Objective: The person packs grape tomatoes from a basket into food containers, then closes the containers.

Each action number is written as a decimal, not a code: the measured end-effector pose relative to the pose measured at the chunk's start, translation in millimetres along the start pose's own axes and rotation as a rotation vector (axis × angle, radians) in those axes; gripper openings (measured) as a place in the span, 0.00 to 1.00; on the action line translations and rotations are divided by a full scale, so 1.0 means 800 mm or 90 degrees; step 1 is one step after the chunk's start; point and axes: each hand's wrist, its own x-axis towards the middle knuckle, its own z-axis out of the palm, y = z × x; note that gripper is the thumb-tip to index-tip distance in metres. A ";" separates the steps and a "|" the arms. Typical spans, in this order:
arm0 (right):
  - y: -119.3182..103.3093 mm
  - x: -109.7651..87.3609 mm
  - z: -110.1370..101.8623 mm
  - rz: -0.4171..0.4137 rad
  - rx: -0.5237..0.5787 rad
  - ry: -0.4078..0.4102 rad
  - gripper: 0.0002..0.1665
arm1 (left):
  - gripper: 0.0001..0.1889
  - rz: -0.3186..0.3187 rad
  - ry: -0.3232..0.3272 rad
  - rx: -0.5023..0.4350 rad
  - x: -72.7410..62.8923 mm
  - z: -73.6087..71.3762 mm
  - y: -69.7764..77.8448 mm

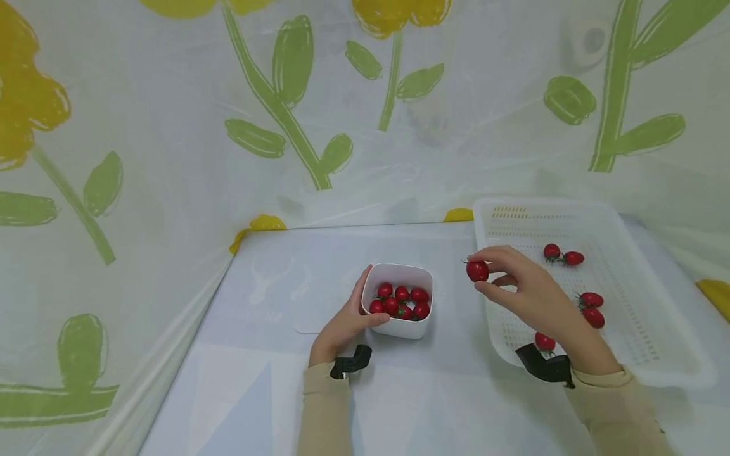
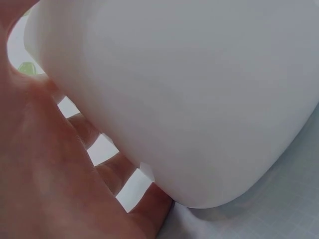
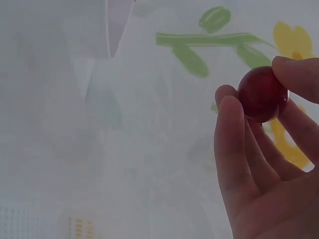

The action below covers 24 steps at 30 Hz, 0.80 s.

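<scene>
My left hand (image 1: 346, 322) grips a small white square container (image 1: 407, 328), its thumb at the front rim and its fingers along the left side. Several red cherry tomatoes (image 1: 391, 305) lie inside. In the left wrist view the container's smooth wall (image 2: 189, 99) fills most of the picture, fingers wrapped along its edge. Between thumb and fingertips my right hand (image 1: 530, 291) pinches one cherry tomato (image 1: 477, 271), raised between the container and a white basket. The right wrist view shows this tomato (image 3: 263, 94) close up, round and dark red.
The shallow white perforated basket (image 1: 656, 285) stands on the right, partly under my right forearm. Several tomatoes lie in it, among them a pair (image 1: 592, 309) near its middle. A pale patterned cloth covers the table (image 1: 251, 380); a flower-printed curtain (image 1: 171, 126) hangs behind.
</scene>
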 end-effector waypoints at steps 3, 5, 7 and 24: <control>-0.009 0.001 0.014 0.013 0.048 0.013 0.22 | 0.49 -0.001 0.002 0.003 0.000 0.000 0.001; -0.013 0.002 0.024 0.026 0.075 0.019 0.22 | 0.49 -0.001 0.004 0.005 0.000 0.000 0.001; -0.014 0.003 0.035 0.036 0.096 0.025 0.22 | 0.49 -0.001 0.004 0.004 0.000 0.000 0.001; -0.022 0.015 0.101 0.038 0.111 0.144 0.23 | 0.49 -0.014 0.005 0.020 -0.001 0.001 0.001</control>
